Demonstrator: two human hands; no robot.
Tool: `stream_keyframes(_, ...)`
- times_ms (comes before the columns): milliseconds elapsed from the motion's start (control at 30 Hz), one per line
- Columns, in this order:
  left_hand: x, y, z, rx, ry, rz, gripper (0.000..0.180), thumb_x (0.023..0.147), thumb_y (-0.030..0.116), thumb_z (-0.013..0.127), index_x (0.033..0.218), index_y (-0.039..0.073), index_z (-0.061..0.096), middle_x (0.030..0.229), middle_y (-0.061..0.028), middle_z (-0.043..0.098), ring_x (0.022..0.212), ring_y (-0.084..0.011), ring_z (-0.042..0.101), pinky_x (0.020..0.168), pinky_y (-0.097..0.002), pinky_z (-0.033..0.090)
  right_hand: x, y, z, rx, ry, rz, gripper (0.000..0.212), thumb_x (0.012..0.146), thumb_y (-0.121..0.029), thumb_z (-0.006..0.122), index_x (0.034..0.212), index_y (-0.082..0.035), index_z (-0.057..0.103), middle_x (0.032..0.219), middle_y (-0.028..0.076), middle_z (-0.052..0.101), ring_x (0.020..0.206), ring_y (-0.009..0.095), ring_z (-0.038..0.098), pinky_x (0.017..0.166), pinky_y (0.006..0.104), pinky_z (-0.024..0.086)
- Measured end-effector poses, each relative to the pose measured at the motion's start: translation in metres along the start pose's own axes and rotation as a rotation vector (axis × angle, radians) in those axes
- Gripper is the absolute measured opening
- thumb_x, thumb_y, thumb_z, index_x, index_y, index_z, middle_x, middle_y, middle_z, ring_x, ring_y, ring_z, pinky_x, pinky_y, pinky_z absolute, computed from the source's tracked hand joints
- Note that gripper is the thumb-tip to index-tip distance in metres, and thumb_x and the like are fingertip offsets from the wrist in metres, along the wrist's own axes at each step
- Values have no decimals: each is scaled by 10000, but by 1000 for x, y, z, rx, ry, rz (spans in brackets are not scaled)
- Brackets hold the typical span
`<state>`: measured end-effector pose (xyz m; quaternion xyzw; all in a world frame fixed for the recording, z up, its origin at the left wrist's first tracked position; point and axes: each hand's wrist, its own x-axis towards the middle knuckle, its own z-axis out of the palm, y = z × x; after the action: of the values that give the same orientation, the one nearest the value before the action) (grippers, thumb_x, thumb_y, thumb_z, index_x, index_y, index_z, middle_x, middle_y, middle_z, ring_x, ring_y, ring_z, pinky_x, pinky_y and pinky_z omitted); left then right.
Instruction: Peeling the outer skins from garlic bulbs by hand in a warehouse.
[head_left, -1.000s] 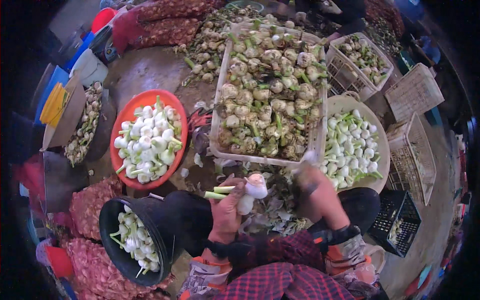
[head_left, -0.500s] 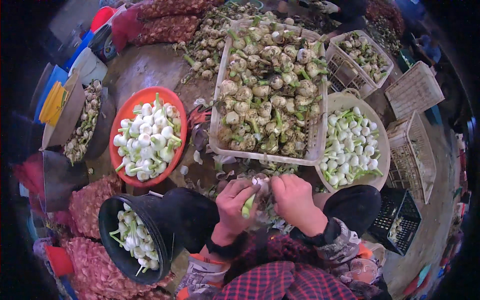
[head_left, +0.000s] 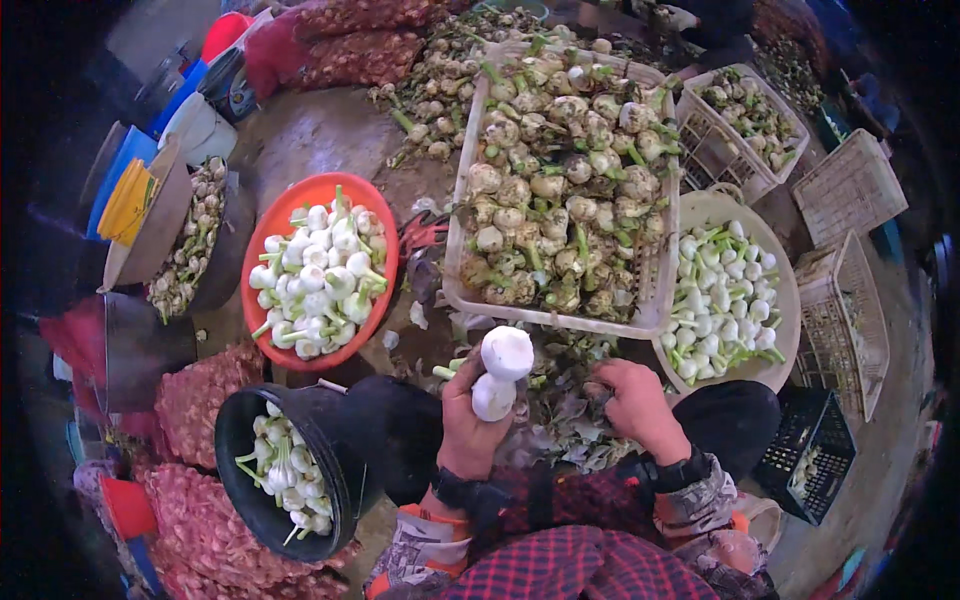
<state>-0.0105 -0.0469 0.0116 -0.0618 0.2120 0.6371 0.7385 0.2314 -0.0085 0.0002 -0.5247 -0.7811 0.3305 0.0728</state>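
Observation:
My left hand is closed around peeled garlic bulbs, two white heads showing one above the other, with green stems poking out on the hand's left. Lower and to the right, my right hand is curled over the heap of peelings; its fingertips point down and whatever they hold is hidden. Just beyond both hands stands a pale plastic crate full of dirty garlic bulbs. Clean white garlic fills an orange-red basin on the left and a beige basin on the right.
Close by my left knee a black bucket holds more clean garlic. Red mesh sacks lie at the left. Pale crates and a black crate stand at the right. Loose garlic is piled behind; a person is partly visible at the far top.
My hands have parted. The left now shows two white bulbs with their bottoms up, where one was worked between both hands; the right has moved right and down. The whole view has shifted slightly.

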Motion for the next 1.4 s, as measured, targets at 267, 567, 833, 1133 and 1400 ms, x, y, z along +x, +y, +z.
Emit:
stream_keyframes(267, 65, -97, 137, 444, -203, -119, 419, 999, 294, 500, 1325, 31, 523, 1269, -117, 584, 1191, -238, 555, 1020, -407, 429, 6, 29, 103, 510, 363, 36, 421, 779, -66, 656, 1196, -13, 620, 1047, 211, 681, 1000, 332, 666, 850, 407, 527)
stream_keyframes(567, 10, -23, 25, 360, 263, -152, 210, 982, 203, 529, 1091, 37, 594, 970, -87, 631, 913, -254, 631, 852, -415, 523, 142, 33, -6, 116, 258, 116, 305, 770, -119, 652, 1061, -32, 655, 977, 207, 684, 945, 389, 654, 818, 446, 513)
stream_keyframes(833, 27, -31, 17, 563, 319, 52, 155, 943, 79, 566, 1087, 40, 609, 966, -79, 666, 845, -215, 659, 778, -356, 547, 167, 55, 8, 221, 334, 54, 254, 735, -46, 596, 971, -56, 691, 875, 236, 666, 851, 419, 644, 761, 461, 506)
stream_keyframes(1133, 28, -35, 16, 758, 264, 184, 374, 867, -4, 666, 1223, 37, 560, 1067, -55, 641, 906, -164, 648, 811, -285, 535, 115, 19, -57, 860, 182, 248, 207, 803, -49, 622, 989, 10, 691, 829, 140, 695, 664, 223, 652, 630, 315, 502)
stream_keyframes(1400, 35, -47, 21, 779, -119, 142, 731, 748, -21, 762, 1382, 37, 404, 1215, -49, 582, 1060, -154, 605, 921, -316, 508, 38, -27, -52, 1523, -98, 162, 340, 853, -184, 731, 1126, -4, 639, 1003, 76, 671, 817, 164, 647, 707, 289, 530)
